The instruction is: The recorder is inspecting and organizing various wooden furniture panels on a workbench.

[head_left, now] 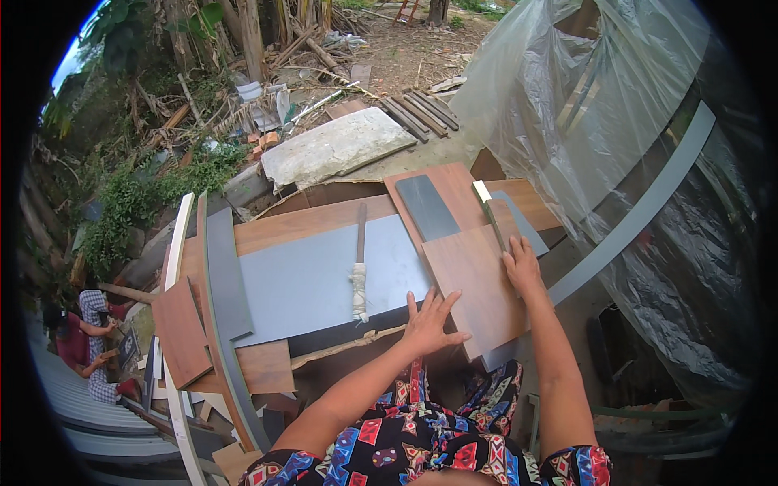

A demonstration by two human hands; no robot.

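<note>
A square wood-look board (pixel 470 287) lies on top of stacked panels in front of me. My left hand (pixel 433 324) rests at its left edge, fingers spread, holding nothing. At the board's right side, my right hand (pixel 521 266) has its thumb and fingers about the near end of a narrow brown wooden strip (pixel 503 220). Beneath the board sits a larger brown panel (pixel 446 185) carrying a dark grey rectangular piece (pixel 427 206). Left of these, a rod with a cloth-wrapped end (pixel 359 283) lies across a light grey sheet (pixel 312 271).
Long curved-looking strips (pixel 219 316) and a brown panel (pixel 180 332) lie to the left. Clear plastic sheeting (pixel 559 105) and a long grey strip (pixel 640 211) stand at right. A stone slab (pixel 336 147) lies beyond. Another person (pixel 85 344) sits working at far left.
</note>
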